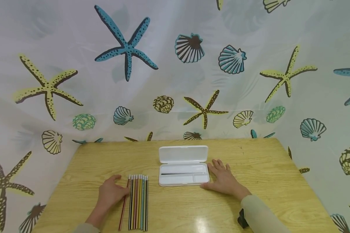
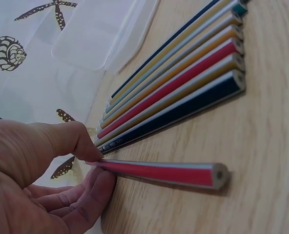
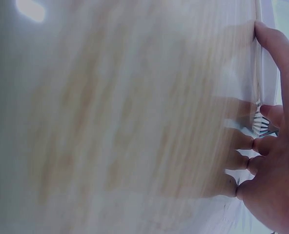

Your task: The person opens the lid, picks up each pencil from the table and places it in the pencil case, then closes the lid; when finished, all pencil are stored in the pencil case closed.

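My left hand [image 1: 112,192] pinches a red striped pencil [image 2: 169,174] between thumb and fingers, close to its upper end; the pencil's unsharpened end points toward the camera in the left wrist view. Just right of it lies a row of several striped pencils [image 1: 138,204] side by side, white-tipped ends away from me. A white pencil case [image 1: 175,179] lies open beyond them, its lid [image 1: 183,154] tipped back. Fingers spread, my right hand [image 1: 226,180] rests on the table at the case's right side, thumb by the near right corner.
The wooden table [image 1: 186,207] reaches back to a white curtain [image 1: 169,77] printed with starfish and shells. A thin dark line [image 1: 172,174] runs lengthwise inside the case. Near the right sleeve is a small black object [image 1: 242,219].
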Action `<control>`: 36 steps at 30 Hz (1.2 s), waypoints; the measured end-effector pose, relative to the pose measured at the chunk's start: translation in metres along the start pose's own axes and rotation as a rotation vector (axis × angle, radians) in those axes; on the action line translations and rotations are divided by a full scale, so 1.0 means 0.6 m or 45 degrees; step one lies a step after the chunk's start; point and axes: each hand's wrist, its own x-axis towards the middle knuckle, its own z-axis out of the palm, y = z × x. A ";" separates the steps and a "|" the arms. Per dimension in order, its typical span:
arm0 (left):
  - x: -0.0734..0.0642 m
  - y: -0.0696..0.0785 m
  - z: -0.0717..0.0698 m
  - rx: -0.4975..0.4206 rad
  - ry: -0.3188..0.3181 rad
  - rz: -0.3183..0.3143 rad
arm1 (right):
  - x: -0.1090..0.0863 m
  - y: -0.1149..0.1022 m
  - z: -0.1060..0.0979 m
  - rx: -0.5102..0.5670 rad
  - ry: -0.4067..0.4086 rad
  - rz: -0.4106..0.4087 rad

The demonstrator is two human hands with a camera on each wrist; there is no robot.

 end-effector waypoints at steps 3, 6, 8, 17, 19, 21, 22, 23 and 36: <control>0.003 -0.006 0.000 -0.022 -0.006 -0.013 | 0.000 0.002 0.002 -0.010 0.000 -0.002; 0.004 -0.016 -0.002 -0.101 -0.034 -0.031 | 0.000 0.003 0.001 0.004 0.004 -0.007; 0.004 -0.023 -0.004 -0.184 -0.067 -0.054 | -0.001 0.002 0.001 0.007 0.005 -0.008; 0.006 -0.040 -0.010 -0.480 -0.161 -0.070 | -0.002 0.000 0.000 0.002 0.010 -0.008; 0.007 -0.040 -0.011 -0.509 -0.164 -0.050 | -0.002 0.000 0.001 0.005 0.011 -0.009; 0.007 -0.039 -0.013 -0.550 -0.171 -0.037 | -0.002 0.001 0.002 0.002 0.013 -0.010; 0.008 -0.039 -0.013 -0.578 -0.173 -0.033 | -0.002 0.001 0.003 0.001 0.014 -0.010; 0.008 -0.038 -0.014 -0.599 -0.174 -0.034 | -0.002 0.002 0.004 0.002 0.014 -0.009; 0.014 -0.027 -0.019 -0.746 -0.300 0.047 | 0.003 0.004 0.006 -0.042 0.018 0.009</control>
